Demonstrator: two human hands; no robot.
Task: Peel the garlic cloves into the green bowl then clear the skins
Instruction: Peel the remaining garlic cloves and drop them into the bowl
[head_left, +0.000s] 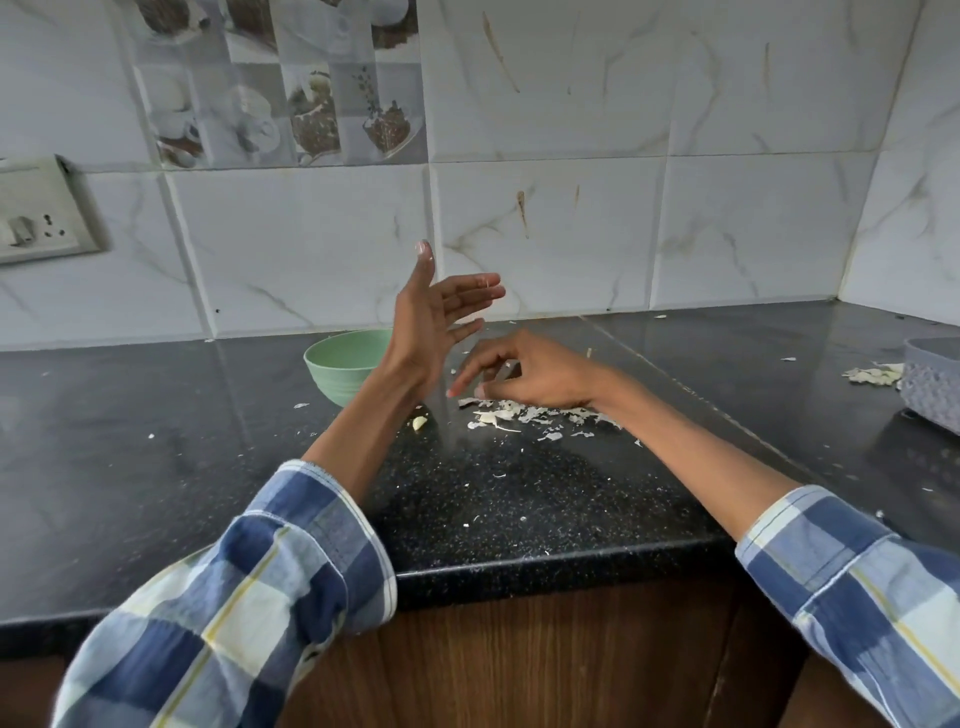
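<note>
I see papery white skins (524, 415) heaped under my loosely curled right hand (524, 371); left hand (436, 317) raised, spread, empty beside the green bowl (340, 366).

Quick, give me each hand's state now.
Left hand: open, raised, fingers straight, holding nothing.
Right hand: fingers curled over the papery white garlic skins; grip cannot be told.

Worktop (519, 499) glossy black speckled stone; wall tiles (545, 234) glossy marble-look; green bowl (340, 371) matt plastic; skins (524, 415) papery, dry; cabinet front (545, 649) wood grain; sleeves (249, 597) checked cloth.
</note>
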